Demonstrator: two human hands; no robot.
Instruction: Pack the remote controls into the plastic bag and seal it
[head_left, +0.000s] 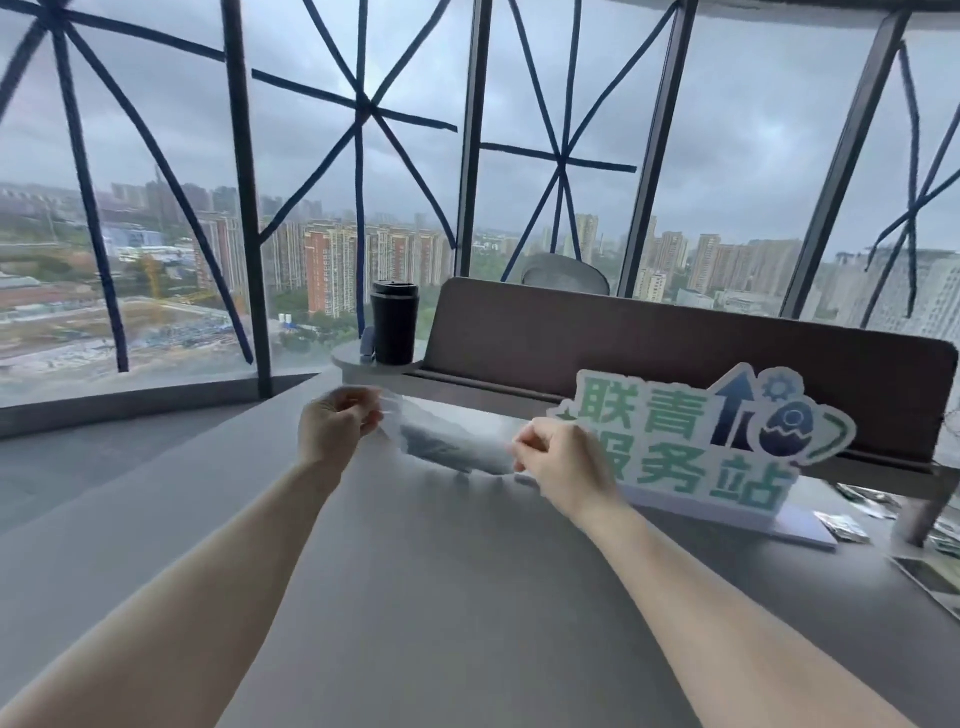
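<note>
A clear plastic bag (447, 441) is stretched in the air above the grey table (441, 571), between my two hands. My left hand (332, 428) pinches the bag's left end with closed fingers. My right hand (561, 465) pinches its right end. A dark, blurred shape shows inside the bag; I cannot tell whether it is a remote control. No remote control is plainly visible elsewhere on the table.
A white and green sign (696, 447) on a flat base stands right behind my right hand. A black tumbler (394, 322) sits on a small round shelf at the back. A brown desk divider (675, 353) runs behind. Small packets (841, 525) lie at the right.
</note>
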